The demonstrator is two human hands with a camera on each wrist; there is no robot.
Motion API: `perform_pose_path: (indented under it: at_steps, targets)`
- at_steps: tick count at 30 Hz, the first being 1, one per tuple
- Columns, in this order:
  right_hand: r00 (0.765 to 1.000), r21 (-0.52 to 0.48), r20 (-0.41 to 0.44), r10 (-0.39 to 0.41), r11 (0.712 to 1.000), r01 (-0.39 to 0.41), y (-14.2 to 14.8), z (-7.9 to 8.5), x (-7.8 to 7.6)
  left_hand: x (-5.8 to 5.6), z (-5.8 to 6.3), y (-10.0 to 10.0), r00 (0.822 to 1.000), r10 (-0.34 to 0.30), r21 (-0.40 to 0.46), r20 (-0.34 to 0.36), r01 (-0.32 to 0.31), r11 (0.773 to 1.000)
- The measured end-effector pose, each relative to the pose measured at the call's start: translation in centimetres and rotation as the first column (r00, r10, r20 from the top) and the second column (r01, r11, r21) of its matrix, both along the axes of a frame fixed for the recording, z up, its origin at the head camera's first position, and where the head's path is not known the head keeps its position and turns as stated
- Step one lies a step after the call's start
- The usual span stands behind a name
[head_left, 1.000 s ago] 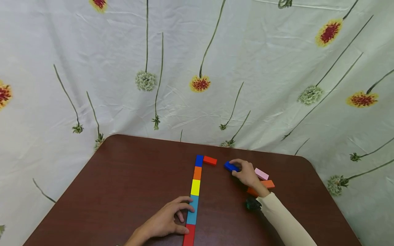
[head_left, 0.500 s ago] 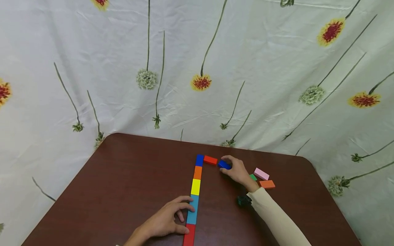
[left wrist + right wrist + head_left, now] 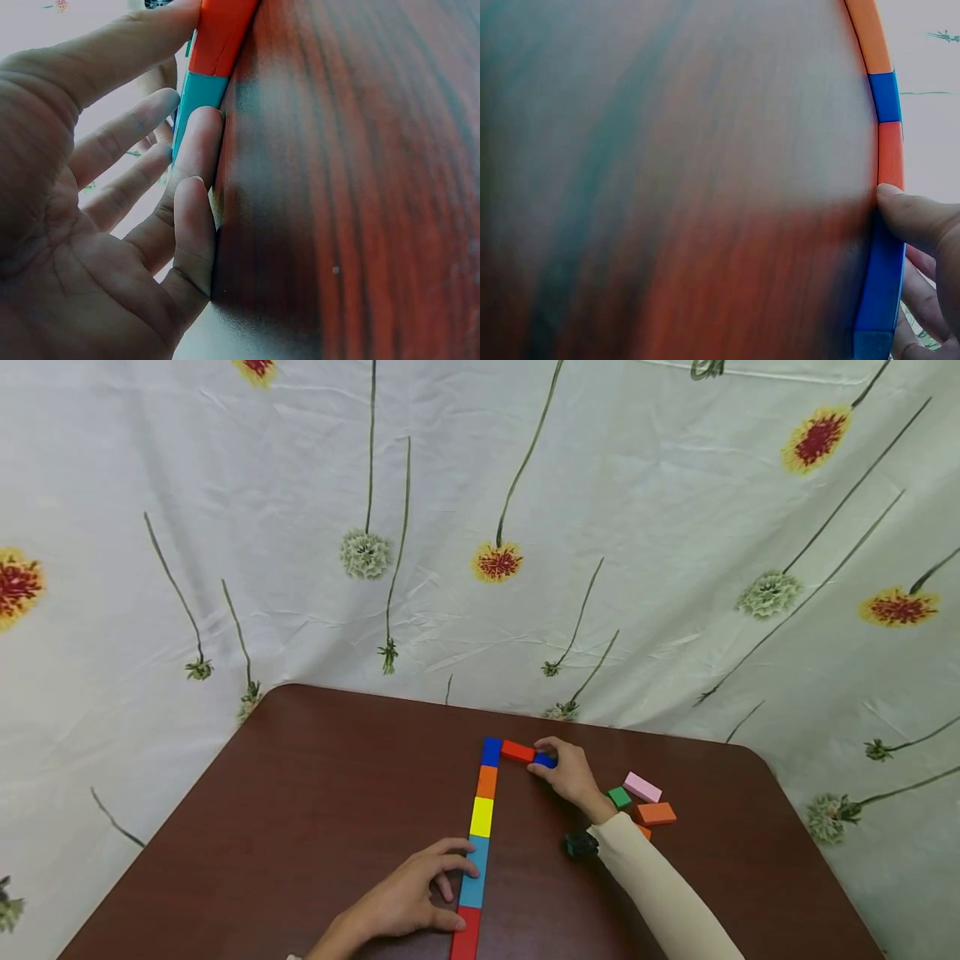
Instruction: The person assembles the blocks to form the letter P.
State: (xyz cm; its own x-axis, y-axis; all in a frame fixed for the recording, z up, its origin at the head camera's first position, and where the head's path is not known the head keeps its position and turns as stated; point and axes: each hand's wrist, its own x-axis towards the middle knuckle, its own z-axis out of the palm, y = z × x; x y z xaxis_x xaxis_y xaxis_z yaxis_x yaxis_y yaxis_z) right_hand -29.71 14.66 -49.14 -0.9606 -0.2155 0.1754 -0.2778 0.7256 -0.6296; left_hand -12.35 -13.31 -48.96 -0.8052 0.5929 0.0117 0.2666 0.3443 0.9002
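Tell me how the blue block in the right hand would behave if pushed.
The blue block would probably stay stiff, given its crisp, straight edges. Its flat faces suggest it would slide rather than roll. Its long, low shape makes tipping seem unlikely.

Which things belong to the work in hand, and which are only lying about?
Seemingly in use:
row of blocks, touched by left hand
red block at its far end
blue block held by right hand

Apparently loose:
green block
pink block
two orange blocks
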Motion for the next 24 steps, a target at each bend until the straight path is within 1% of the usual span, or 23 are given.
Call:
perform_pose_path:
  at_steps: [5,14,20,24]
  targets:
    - [1.000,0.005,0.010,-0.012,1.000,0.012,-0.08,-0.03,0.00,0.03,0.07,0.00,1.000,-0.007,0.005,0.019,0.007,1.000]
    - [1.000,0.038,-0.006,0.024,0.999,-0.024,-0.12,-0.35,-0.37,-0.04,0.17,-0.01,1.000,-0.007,0.002,0.030,0.007,1.000]
    - [0.999,0.020,-0.021,0.046,0.999,-0.046,-0.24,-0.25,-0.36,0.02,0.19,-0.05,1.000,-0.008,0.000,0.024,0.008,1.000]
    - [1.000,0.001,-0.006,0.030,1.000,-0.030,-0.15,-0.12,-0.26,-0.03,0.15,-0.02,1.000,-0.008,0.002,0.030,0.008,1.000]
